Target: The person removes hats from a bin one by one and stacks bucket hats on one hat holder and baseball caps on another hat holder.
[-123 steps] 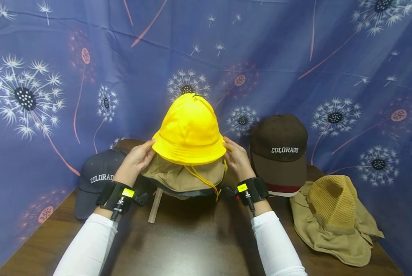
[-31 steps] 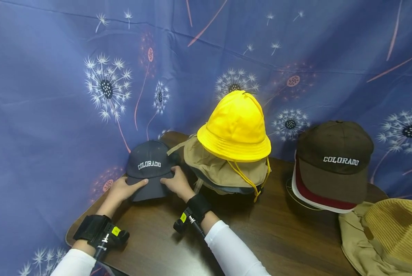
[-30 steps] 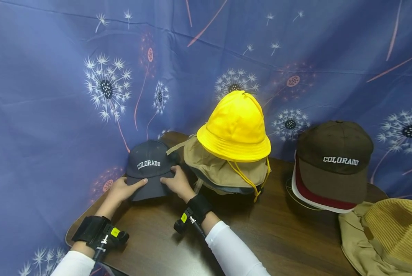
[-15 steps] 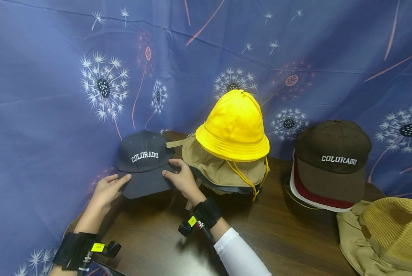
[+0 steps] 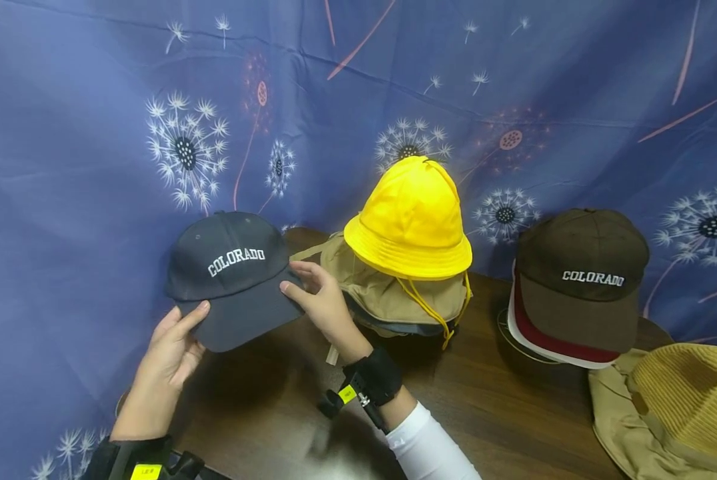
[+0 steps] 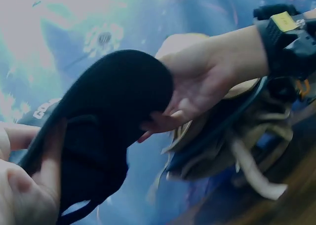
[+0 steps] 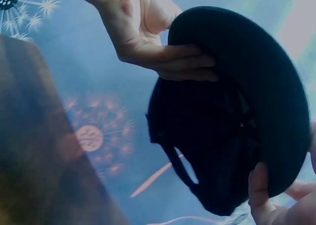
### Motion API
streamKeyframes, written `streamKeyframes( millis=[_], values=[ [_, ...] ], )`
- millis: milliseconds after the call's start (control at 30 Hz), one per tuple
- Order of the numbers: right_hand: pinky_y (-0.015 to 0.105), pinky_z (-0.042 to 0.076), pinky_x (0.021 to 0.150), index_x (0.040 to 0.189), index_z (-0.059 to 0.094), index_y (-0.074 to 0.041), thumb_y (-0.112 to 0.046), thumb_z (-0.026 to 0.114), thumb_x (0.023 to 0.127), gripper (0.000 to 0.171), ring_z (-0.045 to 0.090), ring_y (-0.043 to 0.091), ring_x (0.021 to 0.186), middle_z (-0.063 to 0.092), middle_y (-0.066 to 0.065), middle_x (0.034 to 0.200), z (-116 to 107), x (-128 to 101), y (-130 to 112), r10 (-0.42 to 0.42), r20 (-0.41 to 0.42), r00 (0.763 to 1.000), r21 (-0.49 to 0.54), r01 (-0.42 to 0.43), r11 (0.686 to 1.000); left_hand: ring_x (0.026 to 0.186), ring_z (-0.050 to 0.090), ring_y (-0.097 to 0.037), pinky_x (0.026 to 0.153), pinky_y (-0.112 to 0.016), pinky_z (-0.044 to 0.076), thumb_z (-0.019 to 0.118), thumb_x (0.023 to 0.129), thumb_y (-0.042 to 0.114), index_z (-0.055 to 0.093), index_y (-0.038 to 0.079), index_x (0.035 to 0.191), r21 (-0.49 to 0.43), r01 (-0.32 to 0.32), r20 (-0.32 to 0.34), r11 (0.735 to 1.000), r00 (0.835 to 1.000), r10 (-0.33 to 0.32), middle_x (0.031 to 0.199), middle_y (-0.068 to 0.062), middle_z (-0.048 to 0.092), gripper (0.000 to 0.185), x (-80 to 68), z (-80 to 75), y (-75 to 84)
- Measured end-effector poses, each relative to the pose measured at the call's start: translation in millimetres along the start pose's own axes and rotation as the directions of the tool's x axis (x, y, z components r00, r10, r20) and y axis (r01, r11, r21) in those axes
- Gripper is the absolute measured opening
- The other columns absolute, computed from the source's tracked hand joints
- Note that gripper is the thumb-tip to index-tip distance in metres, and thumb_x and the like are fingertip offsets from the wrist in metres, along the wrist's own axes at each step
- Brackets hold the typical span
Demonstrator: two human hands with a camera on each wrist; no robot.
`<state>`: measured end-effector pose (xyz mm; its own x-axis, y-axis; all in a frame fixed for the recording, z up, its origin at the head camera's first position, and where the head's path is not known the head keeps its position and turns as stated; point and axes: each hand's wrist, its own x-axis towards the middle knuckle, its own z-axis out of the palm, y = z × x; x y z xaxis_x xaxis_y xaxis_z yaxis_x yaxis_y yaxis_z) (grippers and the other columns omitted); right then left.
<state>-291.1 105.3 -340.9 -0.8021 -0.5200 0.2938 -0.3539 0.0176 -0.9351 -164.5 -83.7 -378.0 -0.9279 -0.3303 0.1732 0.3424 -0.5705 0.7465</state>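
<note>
A dark blue-grey baseball cap lettered COLORADO is held up above the left end of the table, its brim towards me. My left hand pinches the left side of the brim, thumb on top. In the right wrist view, the fingers of that left hand lie under the brim. At the brim's other side, my right hand pinches it with thumb above. The cap's dark inside and back strap show in the right wrist view.
Right of the cap, a yellow bucket hat tops a stack with a beige hat under it. Farther right stand stacked caps, the top one a brown COLORADO cap. Mustard and khaki hats lie at the right edge. A blue curtain hangs behind.
Both hands have left the yellow hat for the dark cap, gripped its brim, and lifted it off the table towards me and slightly left, tilting it. The head view has turned left.
</note>
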Motion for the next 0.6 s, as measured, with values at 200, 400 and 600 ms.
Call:
streamKeyframes(
  millis=[200,400,600],
  values=[
    [0.046,0.045,0.107,0.144,0.037,-0.002,-0.017,0.056,0.095,0.055,0.05,0.032,0.13,0.049,0.018,0.143,-26.0,-16.3,-19.7,0.019,-0.071,0.997,0.151,-0.008,0.988,0.069,0.068,-0.008,0.063,-0.019,0.058,0.057,0.092,-0.004,0.055,0.009,0.109,-0.038,-0.208,-0.139,0.977,0.97,0.201,0.085,0.004,0.07,0.022,-5.6,51.9,-14.1],
    [0.046,0.048,0.104,0.151,0.017,-0.005,-0.022,0.051,0.097,0.066,0.044,0.033,0.136,0.036,0.019,0.152,-41.2,-31.7,-30.2,0.074,-0.066,0.995,0.342,-0.047,0.939,0.093,0.067,-0.011,0.08,-0.021,0.057,0.06,0.084,-0.015,0.051,0.001,0.12,-0.021,-0.545,-0.174,0.838,0.828,0.534,0.102,-0.003,0.067,0.04,-3.2,99.2,-40.0],
    [0.034,0.05,0.102,0.152,0.014,-0.007,-0.011,0.053,0.095,0.069,0.053,0.026,0.13,0.041,0.016,0.149,-49.8,-39.4,-38.4,0.027,-0.095,0.995,0.418,0.016,0.908,0.09,0.064,-0.007,0.079,-0.017,0.055,0.062,0.082,-0.016,0.05,0.005,0.116,0.077,-0.636,-0.103,0.768,0.761,0.64,0.096,0.004,0.066,0.041,-8.0,130.0,-61.5]
  ],
)
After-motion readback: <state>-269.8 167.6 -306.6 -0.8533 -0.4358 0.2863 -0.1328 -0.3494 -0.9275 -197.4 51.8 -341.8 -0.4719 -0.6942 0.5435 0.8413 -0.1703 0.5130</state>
